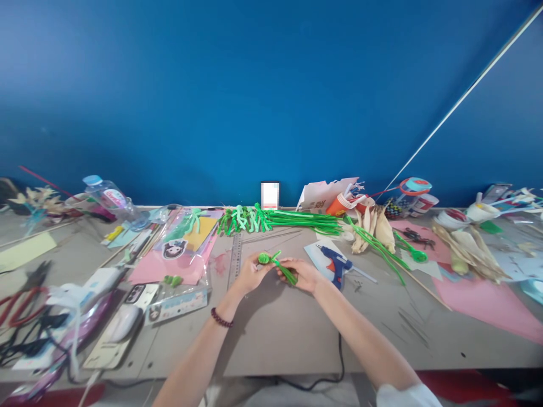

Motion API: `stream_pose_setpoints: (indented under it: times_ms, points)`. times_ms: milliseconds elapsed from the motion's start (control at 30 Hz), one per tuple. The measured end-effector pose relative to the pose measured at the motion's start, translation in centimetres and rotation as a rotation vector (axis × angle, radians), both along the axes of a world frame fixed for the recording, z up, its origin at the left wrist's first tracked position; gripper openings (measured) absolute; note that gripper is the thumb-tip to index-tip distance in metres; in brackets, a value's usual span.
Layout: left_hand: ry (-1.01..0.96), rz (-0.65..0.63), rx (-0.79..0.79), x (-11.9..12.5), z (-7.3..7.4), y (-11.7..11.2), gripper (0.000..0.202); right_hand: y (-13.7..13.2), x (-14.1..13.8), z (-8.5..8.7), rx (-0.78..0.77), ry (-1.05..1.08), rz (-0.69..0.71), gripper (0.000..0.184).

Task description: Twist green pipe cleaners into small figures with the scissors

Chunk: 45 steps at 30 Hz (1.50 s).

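Observation:
My left hand (pixel 250 272) pinches the coiled tip of a green pipe cleaner piece (pixel 276 264) above the grey table (pixel 288 333). My right hand (pixel 302 273) grips the lower end of the same green stem, fingers curled round it. A dark bead bracelet (pixel 221 319) circles my left wrist. Both hands meet at the table's middle, just in front of a metal ruler (pixel 235 261) and left of a blue glue gun (pixel 337 263).
A bundle of green pipe cleaners (pixel 292 220) lies at the back. Pink paper (pixel 487 299) and dried husks (pixel 466 246) are at right. At left lie packets (pixel 178 254), a plastic bottle (pixel 108 198), a white mouse (pixel 123 322), red pliers (pixel 21 294) and cables.

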<state>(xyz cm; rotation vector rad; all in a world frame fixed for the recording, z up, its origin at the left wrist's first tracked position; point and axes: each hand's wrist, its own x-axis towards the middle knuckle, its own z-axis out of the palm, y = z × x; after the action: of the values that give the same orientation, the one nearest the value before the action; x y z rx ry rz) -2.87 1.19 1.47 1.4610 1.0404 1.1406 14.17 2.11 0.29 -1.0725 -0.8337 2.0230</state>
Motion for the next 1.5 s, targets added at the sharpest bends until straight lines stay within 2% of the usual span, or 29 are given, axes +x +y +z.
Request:
stream_pose_setpoints:
  times_ms: [33,100,300,400,500,633,767,867,967,1133,1267,1367,1500]
  points:
    - [-0.033,-0.001,-0.033,-0.1,-0.3,0.1,0.02,0.0,-0.1,-0.1,0.068,-0.029,-0.03,0.021]
    - [-0.111,-0.007,-0.112,-0.2,-0.7,0.3,0.023,-0.1,-0.2,-0.1,0.303,-0.178,-0.123,0.021]
    - [-0.361,0.117,-0.266,-0.2,-0.6,0.5,0.037,-0.4,0.3,-0.1,1.187,-0.828,-0.362,0.017]
    - [-0.47,-0.016,-0.439,-0.2,-0.3,0.4,0.043,-0.6,0.7,-0.1,1.578,-1.013,-0.351,0.02]
    - [-0.443,-0.118,-0.487,-0.2,-0.1,0.2,0.035,-0.6,0.8,-0.2,1.796,-1.106,-0.29,0.022]
    - [-0.363,-0.073,-0.434,-0.2,-0.2,0.2,0.021,-0.7,0.7,-0.3,1.869,-1.163,-0.227,0.025]
    - [-0.279,0.015,-0.395,0.0,-0.1,0.1,0.019,-0.6,0.6,-0.6,1.807,-1.097,-0.222,0.026]
    - [-0.267,0.056,-0.384,0.1,-0.1,0.2,0.02,-0.6,0.5,-0.6,1.643,-1.014,-0.178,0.025]
    - [-0.241,0.075,-0.371,0.0,-0.3,0.3,0.024,-0.7,0.2,-0.5,1.405,-0.879,-0.14,0.023]
    - [-0.189,0.046,-0.311,-0.3,-0.3,0.3,0.025,-0.6,-0.2,-0.1,0.954,-0.635,-0.196,0.017]
    - [-0.128,0.035,-0.23,-0.3,-0.4,0.3,0.025,-0.2,-0.4,0.1,0.538,-0.406,-0.189,0.022]
    - [-0.091,-0.046,-0.177,-0.4,-0.3,0.3,0.024,0.0,-0.3,0.1,0.233,-0.195,-0.112,0.028]
    - [-0.1,-0.184,-0.153,-0.8,-0.2,0.2,0.024,0.0,0.3,0.0,0.005,-0.017,0.044,0.024]
